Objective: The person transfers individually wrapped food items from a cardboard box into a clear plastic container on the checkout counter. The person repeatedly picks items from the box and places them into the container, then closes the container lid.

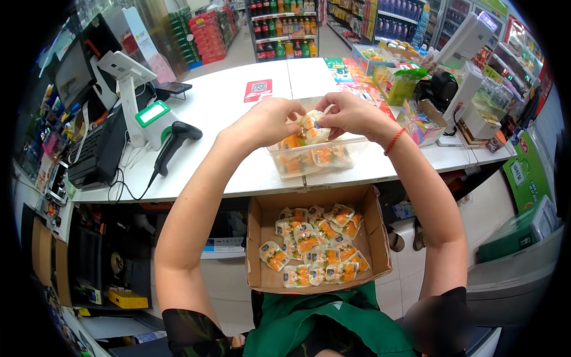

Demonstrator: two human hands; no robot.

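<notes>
Both hands are over a clear plastic bin (312, 165) on the white counter, which holds several white-and-orange sealed food packets (292, 163). My right hand (352, 114), with a red cord at its wrist, pinches one such packet (316, 129) between thumb and fingers. My left hand (272, 120) is curled at the left side of that packet, its fingertips close to or on it; whether it grips cannot be told. Below the counter edge, an open cardboard box (254, 241) at my lap has many similar packets (308, 241) scattered on its bottom.
On the counter's left are a black handheld barcode scanner (171, 147), a green-and-white payment device (154, 116) and a black keyboard (100, 147). A red code card (258, 90) lies behind the bin. Snack boxes (397, 85) and a black desk scanner (441, 87) stand at the right.
</notes>
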